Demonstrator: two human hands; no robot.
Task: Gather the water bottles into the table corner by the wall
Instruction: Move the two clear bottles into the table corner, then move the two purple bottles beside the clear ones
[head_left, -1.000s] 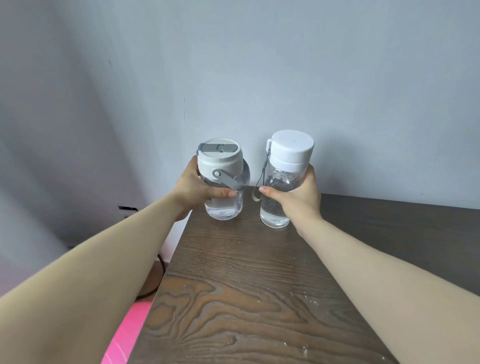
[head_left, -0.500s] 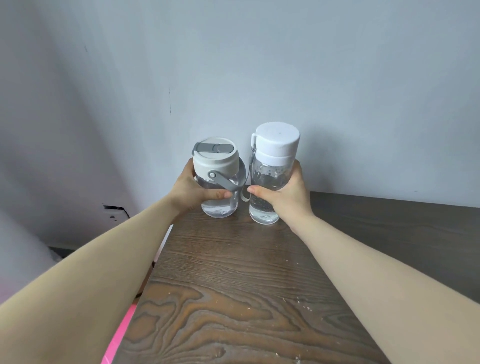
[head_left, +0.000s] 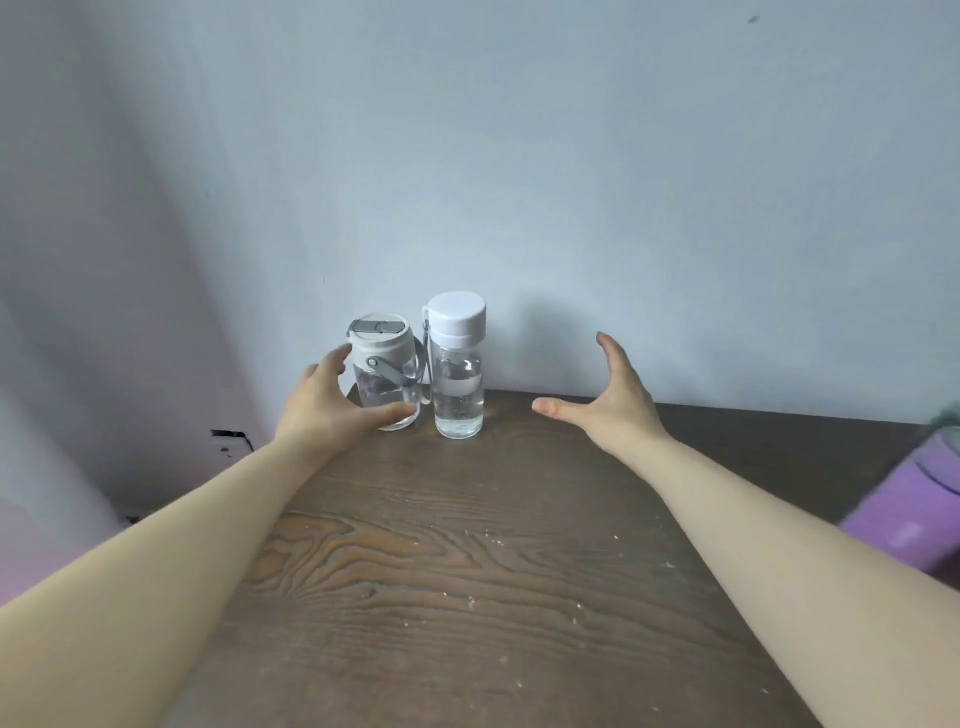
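Note:
Two clear water bottles stand upright side by side in the far left corner of the dark wooden table (head_left: 467, 571), against the wall. The short bottle (head_left: 383, 371) has a white lid with a grey flip cap and grey handle. The taller bottle (head_left: 458, 366) has a plain white screw cap and a strap. My left hand (head_left: 332, 402) is open, fingers spread loosely around the short bottle's left side, thumb in front of its base. My right hand (head_left: 608, 397) is open and well clear to the right of the tall bottle.
A blurred purple object (head_left: 914, 504) sits at the table's right edge. The table's left edge drops off just left of the short bottle. A white wall socket (head_left: 228, 441) is low on the wall at left.
Both bottles were set down in the corner and both hands let go. My right hand drew away to the right; my left hand opened but stays beside the short bottle.

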